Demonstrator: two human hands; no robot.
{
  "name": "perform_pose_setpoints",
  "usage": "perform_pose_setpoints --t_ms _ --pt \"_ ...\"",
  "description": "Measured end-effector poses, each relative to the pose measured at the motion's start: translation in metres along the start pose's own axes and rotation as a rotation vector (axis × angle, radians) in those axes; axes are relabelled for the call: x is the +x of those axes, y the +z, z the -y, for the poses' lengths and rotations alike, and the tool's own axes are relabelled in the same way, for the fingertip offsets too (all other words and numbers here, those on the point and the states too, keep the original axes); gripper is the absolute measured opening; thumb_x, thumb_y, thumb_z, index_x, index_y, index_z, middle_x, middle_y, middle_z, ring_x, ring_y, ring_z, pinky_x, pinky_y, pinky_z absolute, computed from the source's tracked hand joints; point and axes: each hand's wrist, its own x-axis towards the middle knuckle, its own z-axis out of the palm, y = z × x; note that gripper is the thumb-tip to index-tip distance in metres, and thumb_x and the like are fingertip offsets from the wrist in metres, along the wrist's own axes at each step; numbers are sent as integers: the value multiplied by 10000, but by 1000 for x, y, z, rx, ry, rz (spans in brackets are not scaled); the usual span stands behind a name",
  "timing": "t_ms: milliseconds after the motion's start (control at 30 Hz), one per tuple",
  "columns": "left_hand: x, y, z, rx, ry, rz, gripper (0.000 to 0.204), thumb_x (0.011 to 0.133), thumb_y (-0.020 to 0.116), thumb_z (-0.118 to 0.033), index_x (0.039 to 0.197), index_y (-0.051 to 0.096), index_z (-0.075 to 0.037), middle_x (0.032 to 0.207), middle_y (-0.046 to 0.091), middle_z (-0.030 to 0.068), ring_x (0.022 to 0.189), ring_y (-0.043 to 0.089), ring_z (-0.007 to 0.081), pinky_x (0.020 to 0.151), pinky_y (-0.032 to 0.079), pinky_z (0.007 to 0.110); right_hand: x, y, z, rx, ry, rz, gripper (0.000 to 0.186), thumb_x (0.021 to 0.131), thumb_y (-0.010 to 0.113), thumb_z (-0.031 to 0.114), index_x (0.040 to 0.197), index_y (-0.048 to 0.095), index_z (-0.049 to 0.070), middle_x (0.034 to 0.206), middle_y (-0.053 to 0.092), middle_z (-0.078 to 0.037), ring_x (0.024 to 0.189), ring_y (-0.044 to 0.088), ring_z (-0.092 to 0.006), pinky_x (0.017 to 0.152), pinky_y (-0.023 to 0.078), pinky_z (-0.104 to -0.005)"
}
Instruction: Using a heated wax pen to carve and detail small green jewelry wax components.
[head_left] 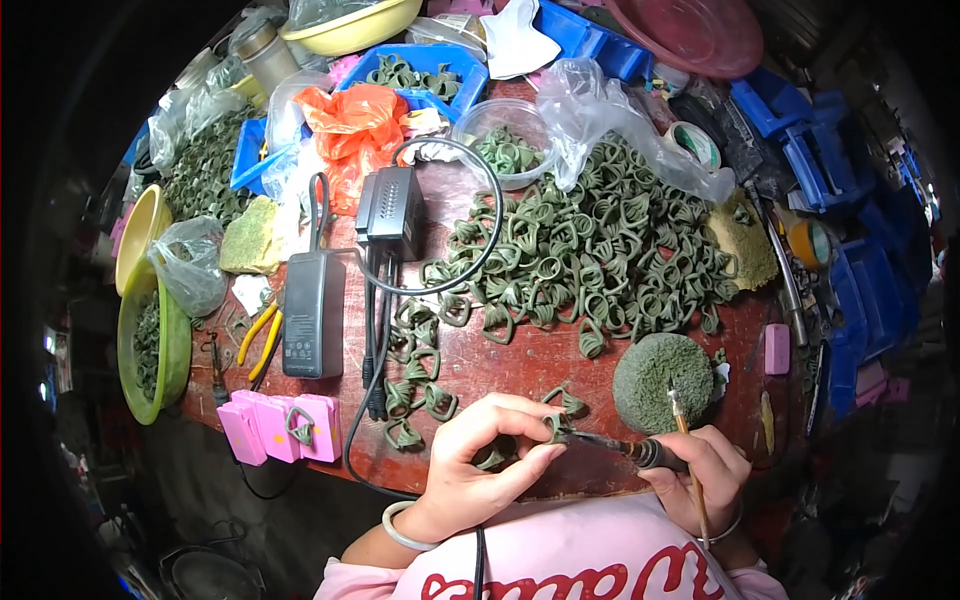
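Observation:
My left hand [470,465], a pale bangle at its wrist, pinches a small green ring [557,427] between thumb and fingertips. Closed in my right hand [715,470] is a dark-handled electric wax pen [655,455], its thin metal tip pointing left and reaching the ring; whether it touches, I cannot tell. A slim wooden-handled tool [690,450] with a pale tip also sits between the right fingers, pointing up in front of a round block covered in green crumbs [640,375]. Another green ring [566,402] lies just beyond my left fingertips.
A large heap of green rings [600,250] covers the table's middle right. Black power adapters [313,315] with looping cables stand left of centre, near yellow-handled pliers [262,335] and pink blocks [270,425]. Blue trays [865,300] line the right; a green basin [180,350] stands far left.

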Motion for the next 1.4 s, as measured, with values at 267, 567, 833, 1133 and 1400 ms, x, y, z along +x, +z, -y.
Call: perform_pose_setpoints --t_ms 267,567,833,1133,1400 --pt "0 0 -1 -13 -13 0 164 747 769 38 862 660 -4 1025 677 161 838 643 162 728 504 276 0 0 -1 0 -3 22 318 780 815 236 957 681 8 761 640 -80 596 659 -177 515 530 -288" --pt "1 0 -3 38 16 -6 176 726 782 24 852 663 -10 1007 690 167 839 656 183 731 506 290 1 -2 2 0 10 26 309 791 807 230 958 679 3 759 639 -88 597 661 -181 516 532 -291" --pt "1 0 -2 88 56 -8 180 723 782 21 856 664 -9 1001 693 170 813 652 176 717 506 285 -1 -1 -1 4 2 29 307 798 802 232 963 680 4 760 638 -85 605 666 -180 520 532 -290" --pt "1 0 -2 78 60 -10 173 730 772 31 859 664 -8 1008 691 173 777 640 153 691 503 270 -3 -2 1 -1 28 16 313 796 804 240 957 680 2 763 643 -92 608 667 -194 526 535 -298" --pt "3 0 -4 122 86 -18 177 728 767 37 861 659 -8 997 698 164 795 646 176 705 504 280 -3 -1 0 21 29 -16 316 816 788 250 974 678 0 758 634 -95 601 658 -197 522 523 -296"
